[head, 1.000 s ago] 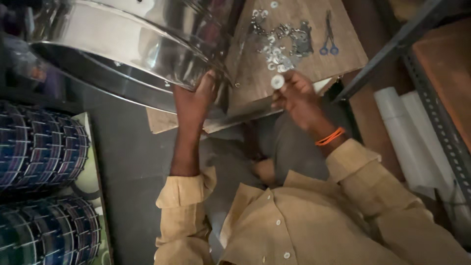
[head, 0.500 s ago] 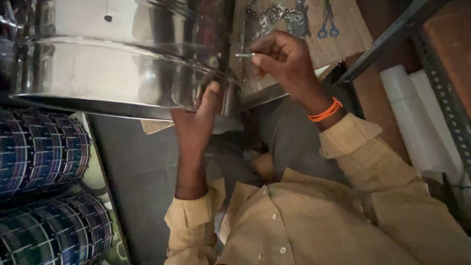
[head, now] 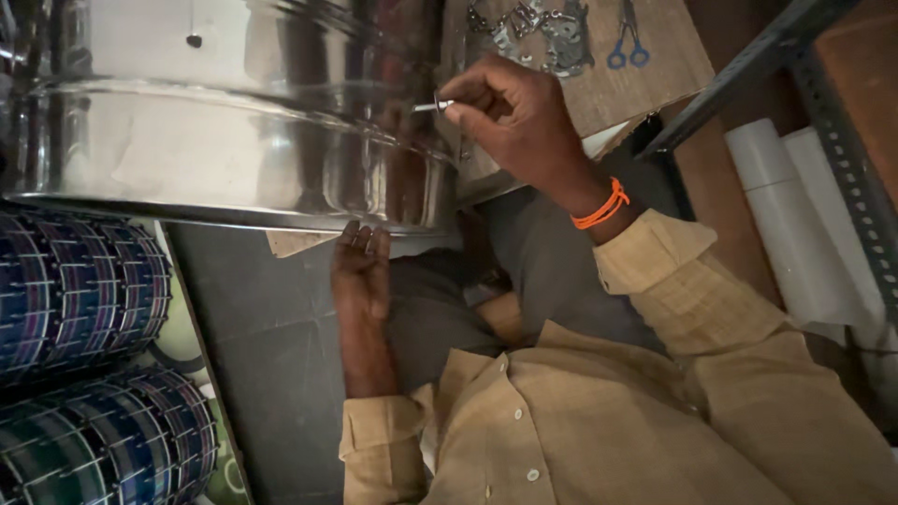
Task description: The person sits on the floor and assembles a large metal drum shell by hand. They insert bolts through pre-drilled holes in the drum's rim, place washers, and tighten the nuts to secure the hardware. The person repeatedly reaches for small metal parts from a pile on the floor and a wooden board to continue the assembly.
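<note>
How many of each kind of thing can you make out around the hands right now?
Steel drum shell: 1
Small bolt: 1
Blue-patterned drums: 2
Blue-handled scissors: 1
White rolls: 2
Pile of metal fittings: 1
Total: 8

Steel drum (head: 224,140) left; scissors (head: 625,42) on board (head: 645,79) right.

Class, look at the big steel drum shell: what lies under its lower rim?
Under the steel drum shell the left hand reaches up, its fingers meeting the rim; whatever they grip inside is hidden. Beside it lies grey floor and a corner of cardboard, mostly covered.
</note>
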